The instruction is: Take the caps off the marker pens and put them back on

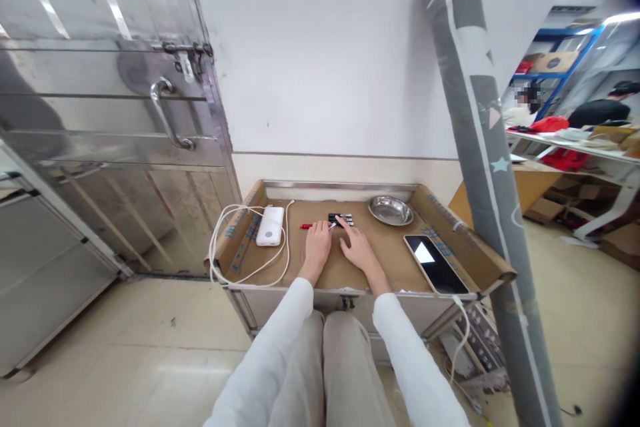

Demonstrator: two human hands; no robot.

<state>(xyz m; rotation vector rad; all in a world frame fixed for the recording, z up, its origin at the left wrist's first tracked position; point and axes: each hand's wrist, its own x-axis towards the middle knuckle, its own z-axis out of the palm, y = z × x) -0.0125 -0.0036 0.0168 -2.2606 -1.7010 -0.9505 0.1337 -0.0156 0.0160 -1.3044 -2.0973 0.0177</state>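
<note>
My left hand (318, 242) is closed, fingers together, over a red marker (305, 226) on the brown cardboard surface (300, 265). The marker's red end sticks out to the left, and a small pale tip shows at the right of the fingers. Several black markers (342, 216) lie side by side just beyond my hands. My right hand (359, 250) is open, with its index finger stretched out to the black markers and its thumb apart. Whether that fingertip presses on them I cannot tell.
A white power bank (271, 226) with a looped white cable (215, 247) lies left. Right are a round metal dish (391, 211) and a phone (434, 264). Cardboard-covered sides (453, 230) rim the surface. A tall grey roll (480, 93) leans right; a metal door (110, 113) stands left.
</note>
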